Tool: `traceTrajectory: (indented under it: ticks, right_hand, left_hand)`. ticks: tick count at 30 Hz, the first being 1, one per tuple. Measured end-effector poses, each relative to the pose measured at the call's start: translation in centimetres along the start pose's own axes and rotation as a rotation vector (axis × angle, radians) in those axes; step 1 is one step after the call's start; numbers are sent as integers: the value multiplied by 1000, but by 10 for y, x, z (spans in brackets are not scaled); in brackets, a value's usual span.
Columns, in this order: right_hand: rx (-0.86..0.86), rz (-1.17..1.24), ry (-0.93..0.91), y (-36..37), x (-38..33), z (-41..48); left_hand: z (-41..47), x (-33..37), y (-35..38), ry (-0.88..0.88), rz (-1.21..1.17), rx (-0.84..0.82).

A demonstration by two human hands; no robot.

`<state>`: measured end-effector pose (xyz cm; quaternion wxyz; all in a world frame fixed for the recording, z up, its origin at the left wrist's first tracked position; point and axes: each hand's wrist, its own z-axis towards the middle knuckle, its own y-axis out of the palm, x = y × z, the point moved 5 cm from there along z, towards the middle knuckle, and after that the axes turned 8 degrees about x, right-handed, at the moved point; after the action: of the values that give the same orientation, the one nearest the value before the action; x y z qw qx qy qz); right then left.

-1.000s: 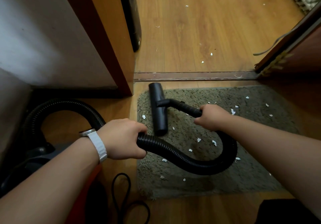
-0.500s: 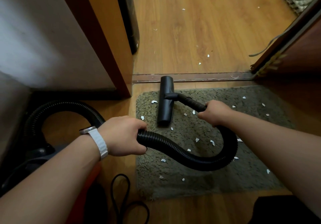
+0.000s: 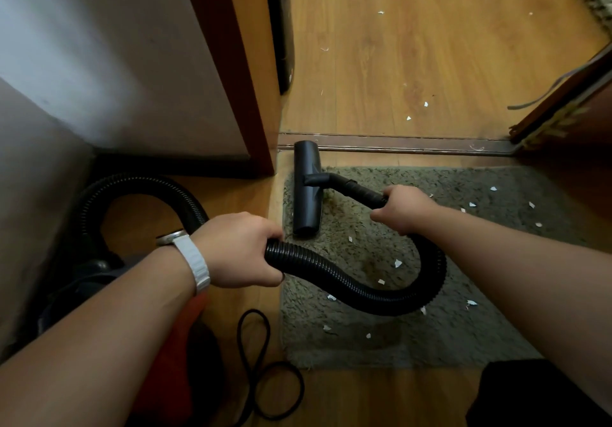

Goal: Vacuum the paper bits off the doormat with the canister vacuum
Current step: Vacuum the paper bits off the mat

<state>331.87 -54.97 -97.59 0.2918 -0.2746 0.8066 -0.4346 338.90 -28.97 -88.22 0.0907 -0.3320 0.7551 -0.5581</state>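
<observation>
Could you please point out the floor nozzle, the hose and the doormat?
floor nozzle (image 3: 307, 194): head view, middle of its bar.
hose (image 3: 331, 275): head view, ribbed middle stretch.
doormat (image 3: 430, 343): head view, bare pile near its front edge.

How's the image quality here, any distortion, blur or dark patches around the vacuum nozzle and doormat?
Head view: wide-angle distortion slants the door frame; head view: floor nozzle, doormat and paper bits look sharp, without glare; head view: the canister at lower left is lost in deep shadow.

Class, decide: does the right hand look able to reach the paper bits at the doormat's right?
Probably yes: only bare doormat lies between the right hand, gripping the wand, and those paper bits.
</observation>
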Motion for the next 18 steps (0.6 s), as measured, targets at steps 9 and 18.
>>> traceTrajectory:
  ticks: [9,18]
  right_hand:
    - [93,-18,-11,-13,52,-12]
    - [221,-78,-143,-35,66,-10]
  left_hand:
    - [13,15,-1,29,-33,5]
    - [22,37,0,61,-20,35]
